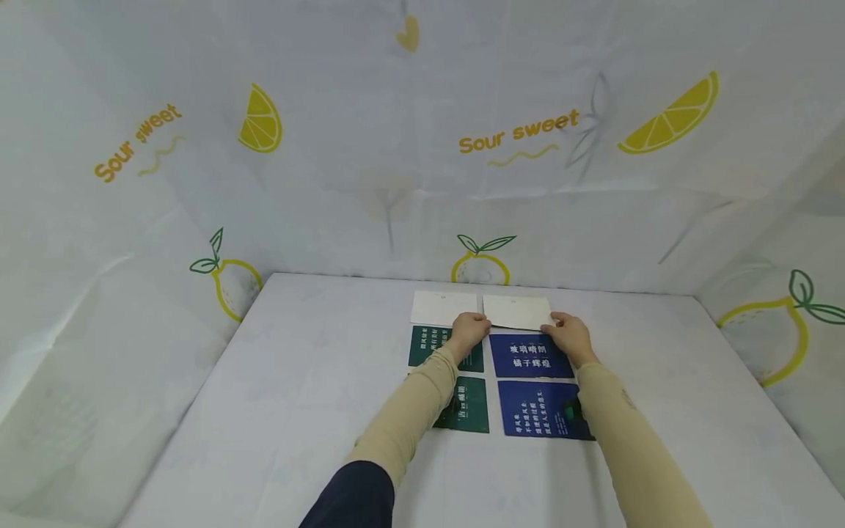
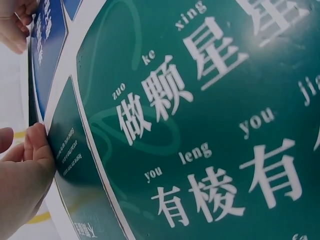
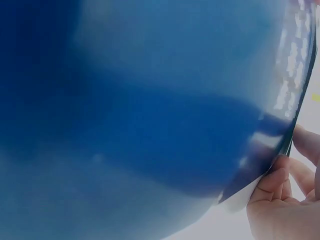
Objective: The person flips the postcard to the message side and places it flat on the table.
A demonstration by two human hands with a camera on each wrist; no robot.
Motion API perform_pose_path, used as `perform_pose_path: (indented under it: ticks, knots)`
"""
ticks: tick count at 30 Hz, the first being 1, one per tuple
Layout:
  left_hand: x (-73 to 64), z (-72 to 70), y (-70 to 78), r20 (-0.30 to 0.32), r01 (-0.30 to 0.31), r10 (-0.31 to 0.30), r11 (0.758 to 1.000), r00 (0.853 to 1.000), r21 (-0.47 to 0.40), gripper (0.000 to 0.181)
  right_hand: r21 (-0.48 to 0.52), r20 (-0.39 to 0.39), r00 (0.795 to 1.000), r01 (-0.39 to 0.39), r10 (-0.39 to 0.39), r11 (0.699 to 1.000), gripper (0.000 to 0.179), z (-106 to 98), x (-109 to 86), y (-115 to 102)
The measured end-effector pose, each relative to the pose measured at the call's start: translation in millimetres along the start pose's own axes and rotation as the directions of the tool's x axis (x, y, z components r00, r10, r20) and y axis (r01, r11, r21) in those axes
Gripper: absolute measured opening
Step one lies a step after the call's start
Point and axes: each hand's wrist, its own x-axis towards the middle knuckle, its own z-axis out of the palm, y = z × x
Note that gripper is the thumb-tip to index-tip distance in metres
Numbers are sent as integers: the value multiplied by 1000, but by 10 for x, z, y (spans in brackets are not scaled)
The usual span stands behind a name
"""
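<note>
Two pale cards lie side by side at the back of the table in the head view. The right white card [image 1: 516, 312] has its near edge slightly raised, a dark line showing beneath it. My left hand [image 1: 470, 331] pinches its near left corner. At its near right corner, my right hand [image 1: 571, 339] pinches the edge between thumb and fingers; the right wrist view shows these curled fingers [image 3: 272, 185] close up. Beside it lies the left white card [image 1: 444, 307]. Nearer me are a green card [image 1: 422, 345] under my left wrist and a blue card [image 1: 531, 356].
A second green card [image 1: 469, 411], partly behind my left sleeve, and a second blue card [image 1: 538, 411], partly under my right forearm, lie closer to me. The white table [image 1: 297, 381] meets a lemon-printed backdrop [image 1: 370, 220] behind and at both sides.
</note>
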Motion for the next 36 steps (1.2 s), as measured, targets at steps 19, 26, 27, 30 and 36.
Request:
perform_pose_path:
  ticks: [19, 26, 27, 30, 36]
  knots:
    - [-145, 32, 170, -28, 35, -34, 997, 999, 62, 35, -98, -41, 997, 53, -58, 994, 51, 21, -36, -34]
    - [-196, -45, 176, 13, -47, 47, 998, 999, 31, 38, 32, -71, 997, 4, -2, 999, 55, -30, -34, -83]
    - [-178, -66, 162, 29, -54, 53, 998, 998, 15, 39, 61, -77, 997, -1, 6, 998, 56, -41, -51, -105]
    - [-183, -114, 171, 29, -83, 83, 996, 996, 15, 39, 134, -89, 996, -7, 19, 991, 61, -54, -103, -160]
    - [-309, -272, 256, 24, -99, 98, 994, 995, 54, 36, 309, -68, 997, -9, 32, 951, 67, -62, -229, -276]
